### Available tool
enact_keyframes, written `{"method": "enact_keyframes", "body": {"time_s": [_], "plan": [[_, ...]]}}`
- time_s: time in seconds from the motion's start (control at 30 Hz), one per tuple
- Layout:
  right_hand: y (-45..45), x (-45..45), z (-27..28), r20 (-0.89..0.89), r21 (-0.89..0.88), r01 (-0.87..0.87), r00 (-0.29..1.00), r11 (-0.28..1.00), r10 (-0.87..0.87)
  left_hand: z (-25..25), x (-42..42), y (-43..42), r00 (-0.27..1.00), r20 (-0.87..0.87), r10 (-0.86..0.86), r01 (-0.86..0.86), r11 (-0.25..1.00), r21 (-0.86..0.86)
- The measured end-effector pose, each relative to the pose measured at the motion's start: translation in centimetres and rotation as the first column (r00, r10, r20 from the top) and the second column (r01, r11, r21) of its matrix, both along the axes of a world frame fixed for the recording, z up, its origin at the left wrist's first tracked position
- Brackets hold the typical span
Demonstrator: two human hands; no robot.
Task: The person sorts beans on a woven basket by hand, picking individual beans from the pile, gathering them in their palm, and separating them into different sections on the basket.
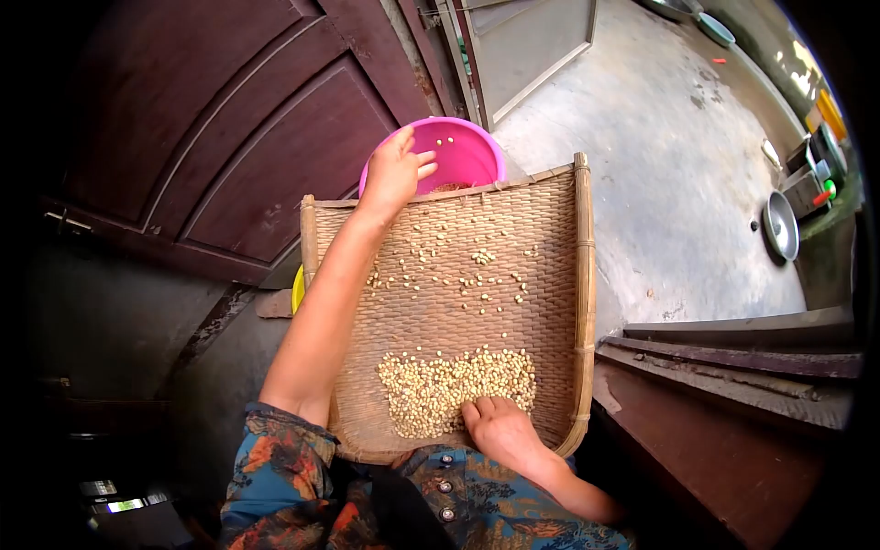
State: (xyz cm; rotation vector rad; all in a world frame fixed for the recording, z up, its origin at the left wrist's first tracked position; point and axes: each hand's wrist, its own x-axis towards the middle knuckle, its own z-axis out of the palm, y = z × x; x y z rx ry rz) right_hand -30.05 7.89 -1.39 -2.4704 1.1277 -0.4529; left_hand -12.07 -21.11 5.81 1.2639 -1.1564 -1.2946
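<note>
A flat woven bamboo winnowing basket [458,321] rests before my body. Near its close end lies a dense heap of pale beans [431,394], with more beans scattered toward the far edge. My left hand [396,176] reaches over that edge to the pink bucket [475,151], its fingers apart and nothing held between them. Two pale beans show against the bucket's inside, just off the fingertips; whether they are falling I cannot tell. At the heap's lower right, my right hand [502,429] touches the beans with curled fingers, its fingertips partly hidden among them.
A dark red wooden door [275,137] stands to the left and a pale door panel [532,55] beyond the bucket. A yellow rim [298,289] peeks out left of the basket. Along the right wall sits a metal basin [781,225]. A wooden threshold [724,357] runs at right.
</note>
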Motion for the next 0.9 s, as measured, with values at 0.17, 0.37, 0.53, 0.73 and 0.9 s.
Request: {"method": "enact_keyframes", "body": {"time_s": [0.17, 0.37, 0.53, 0.73, 0.9], "plan": [[0.0, 0.2, -0.3, 0.037, -0.035, 0.031, 0.999, 0.999, -0.029, 0.6, 8.0, 3.0, 0.795, 0.594, 0.122, -0.002, 0.980, -0.199], [0.2, 0.0, -0.8, 0.040, -0.016, 0.009, 0.999, 1.000, -0.009, 3.0, 14.7, 6.8, -0.548, 0.738, 0.394, 0.101, 0.907, -0.409], [0.3, 0.1, -0.5, -0.016, 0.035, -0.001, 1.000, 0.999, 0.002, 0.8, 1.6, 10.9, 0.633, 0.759, -0.157, 0.405, 0.901, -0.152], [0.6, 0.5, -1.1, 0.007, -0.063, 0.041, 0.999, 0.997, -0.041, -6.6, -3.9, 11.3, 0.510, 0.833, -0.215, 0.573, 0.807, -0.142], [0.5, 0.5, -1.1, -0.008, -0.065, 0.039, 0.999, 0.997, -0.040, -7.9, -4.5, 11.2, 0.433, 0.887, -0.163, 0.555, 0.823, -0.120]]}}
